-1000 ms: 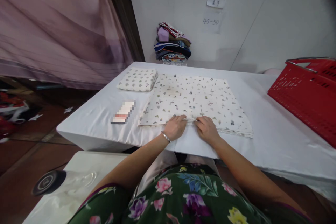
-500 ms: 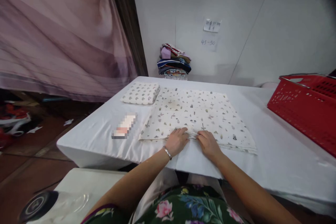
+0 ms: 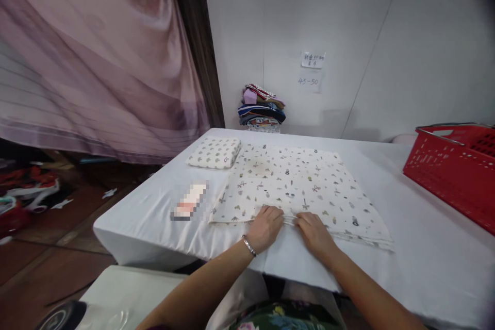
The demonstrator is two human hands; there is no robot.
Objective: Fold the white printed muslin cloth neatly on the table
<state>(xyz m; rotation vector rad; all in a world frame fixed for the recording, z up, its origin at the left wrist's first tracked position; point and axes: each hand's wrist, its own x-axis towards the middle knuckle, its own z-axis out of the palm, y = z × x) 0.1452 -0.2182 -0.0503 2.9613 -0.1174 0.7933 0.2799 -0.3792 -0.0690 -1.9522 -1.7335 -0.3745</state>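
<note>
A white cloth (image 3: 286,180) printed with small plant-like motifs lies spread in folded layers on the white-covered table (image 3: 386,185). At the middle of its near edge, my left hand (image 3: 266,228) is closed on the layers, fingers curled over the top. Just right of it, my right hand (image 3: 315,232) grips the same edge, a short stretch of stacked folds showing between the two. Both thumbs are mostly hidden. Beyond the cloth's far left side sits a folded white cloth (image 3: 214,152) with a repeated grey print, touched by neither hand.
A blurred-out flat object (image 3: 189,202) lies left of the cloth. The red plastic basket (image 3: 452,175) stands at the right. Behind the table's far edge rises a pile of folded fabrics (image 3: 261,108) against the wall. A pink curtain (image 3: 104,51) hangs at left, above a pale stool-like surface (image 3: 127,289).
The view has tilted up a little, so everything sits lower in the picture. Both hands keep hold of the cloth's near edge, the left fingers a bit more curled.
</note>
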